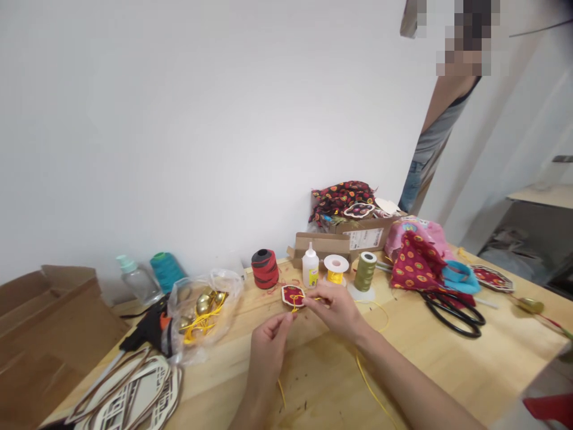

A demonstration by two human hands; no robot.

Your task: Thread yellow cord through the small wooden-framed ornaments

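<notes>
Over the bench (447,364), my right fingers (313,300) pinch narrow on the yellow cord (293,309) at the red patch (292,294), left fingers (287,318) narrow just below, grip unclear; cord attached, ends loose; bagged gold bells (205,303) beside, spool (335,276) beyond.

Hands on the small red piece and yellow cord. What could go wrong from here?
Loose yellow cord trails across the wooden table, so it might snag or tangle around the red fabric piece. The right hand works close to the upright glue bottle; a slip might knock it over.
</notes>
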